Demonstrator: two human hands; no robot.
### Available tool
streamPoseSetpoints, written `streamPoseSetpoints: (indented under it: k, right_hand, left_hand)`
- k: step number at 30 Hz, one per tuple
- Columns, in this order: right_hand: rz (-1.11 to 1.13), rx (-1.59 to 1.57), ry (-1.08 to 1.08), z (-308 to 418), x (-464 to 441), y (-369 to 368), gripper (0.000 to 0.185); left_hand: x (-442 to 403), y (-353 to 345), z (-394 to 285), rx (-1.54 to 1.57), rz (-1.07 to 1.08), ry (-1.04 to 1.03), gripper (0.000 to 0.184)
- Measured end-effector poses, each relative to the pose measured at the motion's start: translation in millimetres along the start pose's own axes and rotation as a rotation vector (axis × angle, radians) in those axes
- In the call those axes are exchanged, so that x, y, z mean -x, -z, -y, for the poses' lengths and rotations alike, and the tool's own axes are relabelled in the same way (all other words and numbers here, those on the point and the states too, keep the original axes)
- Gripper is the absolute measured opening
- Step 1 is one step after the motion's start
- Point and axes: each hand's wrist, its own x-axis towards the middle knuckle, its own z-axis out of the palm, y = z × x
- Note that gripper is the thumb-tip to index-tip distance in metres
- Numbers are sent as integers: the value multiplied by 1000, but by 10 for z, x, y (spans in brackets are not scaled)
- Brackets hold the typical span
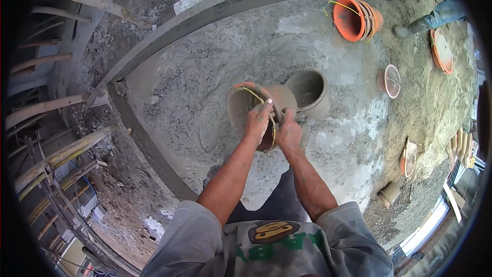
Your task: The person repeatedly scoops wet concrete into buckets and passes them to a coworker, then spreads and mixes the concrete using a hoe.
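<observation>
A mortar-smeared orange bucket (280, 95) lies tilted on its side in front of me, its mouth turned to the left. My left hand (260, 119) grips its rim, with the thumb up by the yellow rope handle (251, 91). Close beside it, my right hand (290, 129) is closed on the bucket's rim and outer wall; some of its fingertips are hidden. Just behind the bucket, to the right, stands a grey-coated bucket (324, 103) with its mouth up. Both hands are close together in front of my body.
Wet mortar (189, 87) covers the ground, bounded by a low concrete edge (205, 13). Nested orange buckets (350, 19) lie at the back right, near a person's legs (428, 18). A small bucket (392, 81) and a sand pile (435, 118) are right; wooden poles (48, 105) left.
</observation>
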Motion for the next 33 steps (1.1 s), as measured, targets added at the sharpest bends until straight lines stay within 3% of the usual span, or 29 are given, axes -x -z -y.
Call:
streamPoseSetpoints:
  k: [4, 6, 9, 12, 15, 18, 19, 21, 22, 24, 25, 26, 28, 30, 31, 33]
  right_hand:
    - [206, 1, -186, 692, 94, -552, 47]
    - [277, -81, -185, 803, -23, -885, 54]
    - [967, -593, -599, 1023, -132, -1004, 54]
    - [1199, -644, -572, 1018, -330, -1271, 50]
    - [1151, -585, -566, 964, -718, -1305, 45]
    - [872, -655, -417, 417, -1501, -1360, 40]
    - [839, -711, -457, 70, -1871, -1378, 38]
    - [539, -747, -456, -532, -2680, -1243, 46]
    - [375, -782, -354, -451, -2973, -798, 47]
    - [87, -521, -276, -783, -3622, -533, 65]
    - [-103, -464, -86, -975, -3931, -579, 77]
    - [-261, -287, -80, -961, -4147, -589, 86]
    - [-561, -82, 66, -1155, -4632, -940, 85]
    - [-421, -49, -103, -1088, -4811, -1217, 87]
    - [-354, -30, -191, -1071, -4766, -1347, 89]
    - [-346, -20, -82, -1162, -4399, -1586, 90]
  left_hand:
    - [643, 1068, -751, -48, -125, 6, 38]
    - [927, 1373, -889, -218, -183, -140, 35]
    - [1106, 1624, -893, -484, -248, -416, 28]
    - [1056, 1624, -1028, -487, -367, -418, 24]
    - [664, 1613, -1168, -388, -440, -315, 20]
    - [-28, 1028, -1123, -351, -339, -412, 19]
    - [-371, 814, -1087, -366, -280, -475, 19]
    - [-1159, 393, -1099, -267, -217, -555, 20]
    - [-1649, 258, -1021, -203, -193, -508, 21]
    - [-2615, -30, -918, -24, -133, -516, 27]
    - [-3113, -107, -794, -112, -179, -421, 32]
    - [-3510, -229, -674, -189, -181, -383, 37]
    - [-4013, -334, -458, -279, -176, -417, 45]
    - [-4221, -283, -293, -285, -181, -540, 51]
    - [-4294, -97, -137, -229, -121, -507, 53]
    - [-4160, 315, 139, -197, -26, -435, 52]
